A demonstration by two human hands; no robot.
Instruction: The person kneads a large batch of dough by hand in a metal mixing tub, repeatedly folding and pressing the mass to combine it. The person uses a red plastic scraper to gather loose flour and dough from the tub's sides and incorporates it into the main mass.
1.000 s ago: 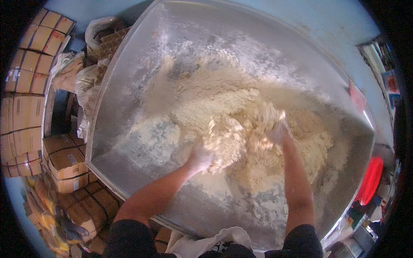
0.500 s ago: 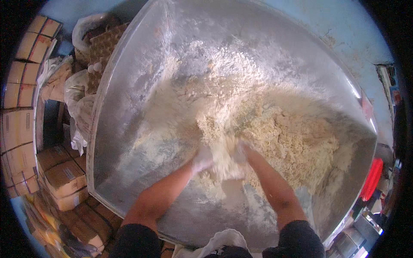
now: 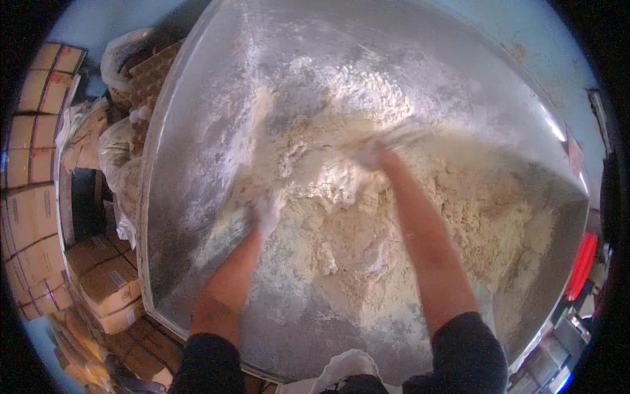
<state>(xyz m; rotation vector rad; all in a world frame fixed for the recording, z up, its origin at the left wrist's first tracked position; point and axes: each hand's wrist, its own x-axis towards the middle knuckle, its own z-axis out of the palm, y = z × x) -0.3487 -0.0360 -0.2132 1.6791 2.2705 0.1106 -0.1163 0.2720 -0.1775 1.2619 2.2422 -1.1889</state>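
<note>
A large metal trough (image 3: pixel 190 141) with sloping walls surrounds both my hands. Pale, crumbly flour dough (image 3: pixel 485 223) lies across its bottom, heaped thickest on the right, with dry flour smeared up the far wall. Flour coats my left hand (image 3: pixel 265 215), which is low over the left edge of the dough; motion smears its fingers. Farther away, near the far wall, my right hand (image 3: pixel 369 156) is in or just above the dough, also blurred, so its grip does not show.
Strapped cardboard boxes (image 3: pixel 102 266) stand left of the trough, with a taller stack of cartons (image 3: pixel 29 210) beyond. Egg trays (image 3: pixel 154 82) and plastic bags (image 3: pixel 120 152) crowd its far left side. Something bright red (image 3: pixel 583 266) is outside the right rim.
My hands have parted from the middle of the trough. The left moved left and slightly away; the right swept toward the far wall. Dough that was between them has dropped or spread.
</note>
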